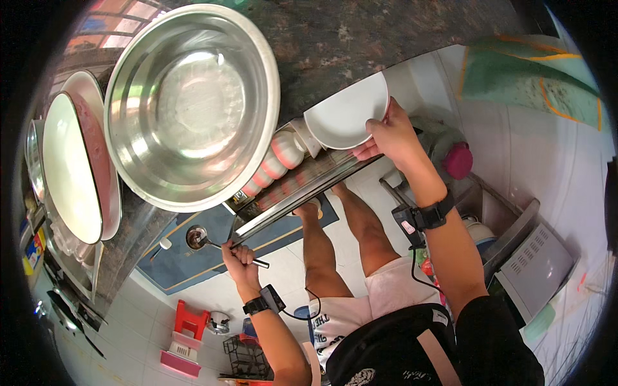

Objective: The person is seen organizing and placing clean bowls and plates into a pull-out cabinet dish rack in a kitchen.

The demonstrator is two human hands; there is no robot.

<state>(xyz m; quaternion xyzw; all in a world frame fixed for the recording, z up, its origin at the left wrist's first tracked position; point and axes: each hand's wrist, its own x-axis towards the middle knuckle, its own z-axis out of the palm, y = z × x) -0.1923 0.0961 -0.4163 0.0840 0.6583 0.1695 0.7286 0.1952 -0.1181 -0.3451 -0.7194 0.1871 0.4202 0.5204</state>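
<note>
My right hand (388, 132) grips the rim of a white bowl (350, 113), thumb over the edge, at the open drawer (309, 186) under the dark counter. White bowls with pink bands (288, 150) lie in a row in the drawer, left of the bowl I hold. My left hand (241, 260) is closed around the handle of a metal ladle (196, 237) near the drawer's front left corner; whether it also touches the drawer edge I cannot tell. Above on the counter, a large stainless steel basin (193, 106) hides part of the drawer.
Enamel basins (72, 169) stand at the counter's left, near the sink. The dark stone countertop (338, 38) runs across the top. Below lie a blue mat (178, 270), a red stool (190, 318) and a wire rack (244, 357). A lidded container (457, 160) is at the right.
</note>
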